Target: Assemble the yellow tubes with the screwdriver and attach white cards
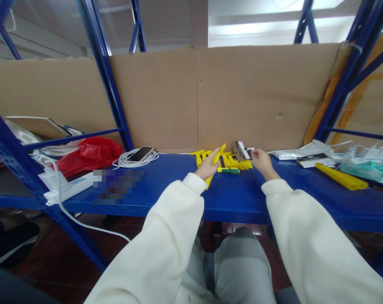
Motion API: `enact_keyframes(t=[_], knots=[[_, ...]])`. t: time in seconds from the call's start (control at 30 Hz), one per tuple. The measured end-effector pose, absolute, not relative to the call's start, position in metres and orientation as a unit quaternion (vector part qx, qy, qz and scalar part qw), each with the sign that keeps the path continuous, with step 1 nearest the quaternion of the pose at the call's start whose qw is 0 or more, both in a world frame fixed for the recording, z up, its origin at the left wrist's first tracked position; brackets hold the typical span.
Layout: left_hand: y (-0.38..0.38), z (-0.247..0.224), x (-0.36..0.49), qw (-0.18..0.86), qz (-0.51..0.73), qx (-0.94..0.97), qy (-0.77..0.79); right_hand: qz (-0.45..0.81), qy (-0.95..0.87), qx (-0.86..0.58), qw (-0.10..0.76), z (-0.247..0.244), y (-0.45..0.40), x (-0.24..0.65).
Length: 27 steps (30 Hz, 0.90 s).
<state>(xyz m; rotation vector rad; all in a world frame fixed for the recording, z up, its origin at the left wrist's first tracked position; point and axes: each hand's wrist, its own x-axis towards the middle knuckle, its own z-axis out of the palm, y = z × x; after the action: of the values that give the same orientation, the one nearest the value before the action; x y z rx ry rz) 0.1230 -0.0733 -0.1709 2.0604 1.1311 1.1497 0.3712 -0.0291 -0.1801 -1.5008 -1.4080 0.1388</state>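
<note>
My left hand point(208, 165) is closed around a yellow tool point(218, 153), whose upper end sticks out above the fingers and whose lower end shows below. Several yellow pieces point(242, 163) lie side by side on the blue shelf point(169, 177) behind and between my hands. Just right of my left hand rests a screwdriver with a green and yellow handle point(230, 170). My right hand point(260, 159) has its fingers pinched at the right edge of a black and white card point(241, 151); what the fingertips hold is too small to make out.
At left are a phone point(141, 154) on a coiled white cable point(123, 161), a red bag point(93, 154) and a white power strip point(80, 185). White packets and a yellow object point(342, 177) lie at right. Cardboard point(258, 93) stands behind; blue posts point(110, 88) flank it.
</note>
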Motion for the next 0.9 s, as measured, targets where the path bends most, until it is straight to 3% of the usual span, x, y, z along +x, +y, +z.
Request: enact_keyframes(t=[0.13,0.27,0.43,0.9], knots=[[-0.076,-0.165,0.126,0.462,0.475,0.647,0.378,-0.024,-0.501,-0.764,0.406,-0.189,-0.031,0.406],[-0.087,-0.16,0.129,0.547,0.498,0.578,0.344,-0.018,-0.513,-0.795,0.322,-0.196,-0.033,0.409],[-0.097,-0.158,0.133,0.57,0.477,0.562,0.364,-0.006,-0.519,-0.822,0.233,-0.196,-0.033,0.402],[-0.1,-0.157,0.133,0.566,0.435,0.583,0.387,-0.025,-0.53,-0.831,0.168,-0.192,-0.034,0.397]])
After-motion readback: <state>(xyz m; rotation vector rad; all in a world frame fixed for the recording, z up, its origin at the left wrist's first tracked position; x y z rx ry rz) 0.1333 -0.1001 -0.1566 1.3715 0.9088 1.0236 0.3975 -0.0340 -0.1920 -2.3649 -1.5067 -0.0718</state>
